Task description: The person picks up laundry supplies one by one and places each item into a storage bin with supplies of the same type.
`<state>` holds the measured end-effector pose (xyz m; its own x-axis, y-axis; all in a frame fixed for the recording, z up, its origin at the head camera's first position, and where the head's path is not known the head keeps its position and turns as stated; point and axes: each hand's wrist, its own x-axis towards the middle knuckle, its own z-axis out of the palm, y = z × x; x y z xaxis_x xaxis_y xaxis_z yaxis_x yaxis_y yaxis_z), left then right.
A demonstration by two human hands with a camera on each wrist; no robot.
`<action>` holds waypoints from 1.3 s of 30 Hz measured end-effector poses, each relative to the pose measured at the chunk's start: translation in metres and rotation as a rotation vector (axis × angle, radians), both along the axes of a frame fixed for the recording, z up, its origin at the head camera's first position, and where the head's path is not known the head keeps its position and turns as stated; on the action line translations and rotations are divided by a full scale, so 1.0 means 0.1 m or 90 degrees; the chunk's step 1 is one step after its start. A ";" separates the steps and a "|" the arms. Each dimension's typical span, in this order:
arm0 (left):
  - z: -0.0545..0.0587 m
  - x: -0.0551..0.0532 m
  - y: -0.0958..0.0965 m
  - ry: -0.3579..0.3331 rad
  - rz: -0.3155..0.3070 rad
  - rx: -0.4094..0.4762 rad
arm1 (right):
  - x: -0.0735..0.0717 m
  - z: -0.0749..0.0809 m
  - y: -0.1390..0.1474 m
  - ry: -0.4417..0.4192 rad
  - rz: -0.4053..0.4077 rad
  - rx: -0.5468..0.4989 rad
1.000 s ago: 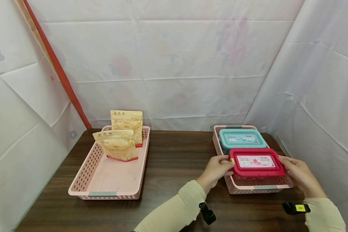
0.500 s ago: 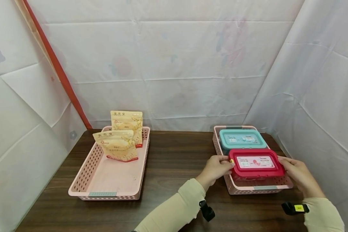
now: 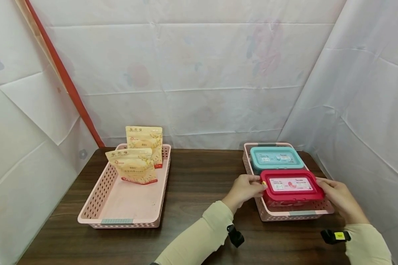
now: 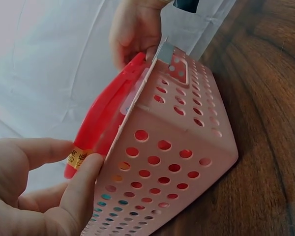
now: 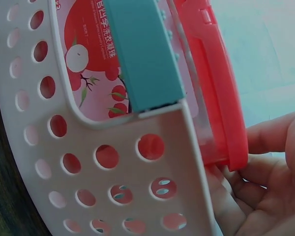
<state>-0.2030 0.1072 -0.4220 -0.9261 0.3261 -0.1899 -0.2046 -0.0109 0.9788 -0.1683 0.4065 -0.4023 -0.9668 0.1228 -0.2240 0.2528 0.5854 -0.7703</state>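
Observation:
A red box of laundry capsules [image 3: 292, 186], with a pink fruit label on its lid, sits in the front part of the right-hand pink basket [image 3: 264, 209]. My left hand [image 3: 245, 190] pinches the left end of its lid, where a yellow sticker [image 4: 77, 157] shows. At the lid's opposite end my right hand [image 3: 339, 198] grips the edge, thumb above and fingers below. In the right wrist view the box's printed front [image 5: 86, 59] shows through the basket's handle opening. Behind the red box lies a similar turquoise box [image 3: 276, 158]. The basket floor is mostly hidden.
On the left stands another pink basket [image 3: 129, 206], with two yellow pouches, a front one [image 3: 134, 165] and a back one [image 3: 145, 140], upright toward its rear. Both baskets rest on a dark wooden table [image 3: 199, 184]. White fabric sheets [image 3: 199, 73] enclose the back and sides.

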 end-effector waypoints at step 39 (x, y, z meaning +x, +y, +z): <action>0.10 -0.03 -0.19 -0.052 -0.141 0.089 | -0.01 0.02 -0.02 0.023 0.020 0.051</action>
